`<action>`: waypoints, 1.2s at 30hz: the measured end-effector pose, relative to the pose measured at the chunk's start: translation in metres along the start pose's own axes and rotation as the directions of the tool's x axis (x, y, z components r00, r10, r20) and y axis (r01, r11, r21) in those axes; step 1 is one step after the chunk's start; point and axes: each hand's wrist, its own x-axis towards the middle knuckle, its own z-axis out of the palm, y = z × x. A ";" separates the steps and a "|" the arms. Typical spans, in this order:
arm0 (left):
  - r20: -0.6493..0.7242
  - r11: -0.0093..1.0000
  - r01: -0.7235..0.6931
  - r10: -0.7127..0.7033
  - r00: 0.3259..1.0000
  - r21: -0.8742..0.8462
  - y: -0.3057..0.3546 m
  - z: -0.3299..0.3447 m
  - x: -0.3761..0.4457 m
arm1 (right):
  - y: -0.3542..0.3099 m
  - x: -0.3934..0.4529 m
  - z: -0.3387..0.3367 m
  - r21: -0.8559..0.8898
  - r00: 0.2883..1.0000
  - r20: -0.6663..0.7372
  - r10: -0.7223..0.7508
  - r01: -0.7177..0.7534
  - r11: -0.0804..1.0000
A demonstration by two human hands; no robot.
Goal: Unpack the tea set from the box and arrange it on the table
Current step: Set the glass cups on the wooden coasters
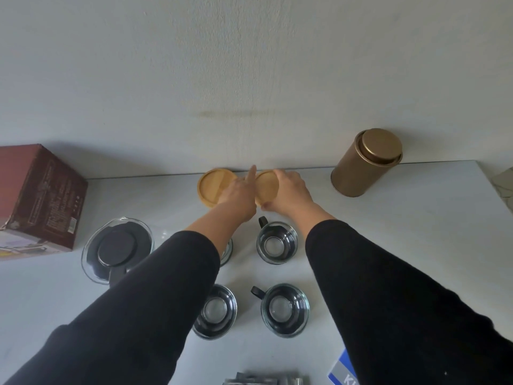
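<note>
Two arms in black sleeves reach forward across a pale table [402,218] to two round wooden coasters at its far edge by the wall. The right hand [288,194] arches over the right coaster [266,187], fingers curled round its far rim and thumb at its near edge, holding it. The left hand [238,194] lies flat over the near right part of the left coaster [212,186], index finger stretched straight toward the wall, gripping nothing. The two hands nearly touch between the coasters. Four glass cups stand in a square beneath the forearms: far right [277,243], near right [284,309], near left [215,312], and a far-left one [227,252] mostly hidden by the left arm. A glass teapot [116,250] with a dark lid sits left, beside the red box [36,198]. A gold tin [366,162] stands upright at far right.
</note>
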 end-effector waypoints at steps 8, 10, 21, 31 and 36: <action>-0.094 0.998 0.001 -0.007 0.996 -0.066 -0.005 0.010 0.009 | 0.009 0.008 0.007 0.054 0.997 -0.051 -0.055 0.057 0.997; -0.105 0.998 0.003 -0.010 0.994 -0.061 -0.005 0.011 0.009 | 0.010 0.006 0.007 0.062 0.996 -0.065 -0.059 0.063 0.996; -0.091 0.992 -0.029 0.017 0.996 -0.125 0.006 0.005 -0.017 | 0.041 -0.030 -0.016 0.083 0.985 -0.164 0.045 -0.031 0.996; 0.003 0.980 -0.039 0.041 0.999 -0.194 0.008 0.007 -0.055 | 0.068 -0.086 0.001 0.088 0.973 -0.102 0.207 -0.198 0.976; 0.002 0.968 -0.027 0.028 1.000 -0.251 0.011 0.015 -0.061 | 0.070 -0.092 0.010 0.080 0.975 -0.072 0.211 -0.206 0.975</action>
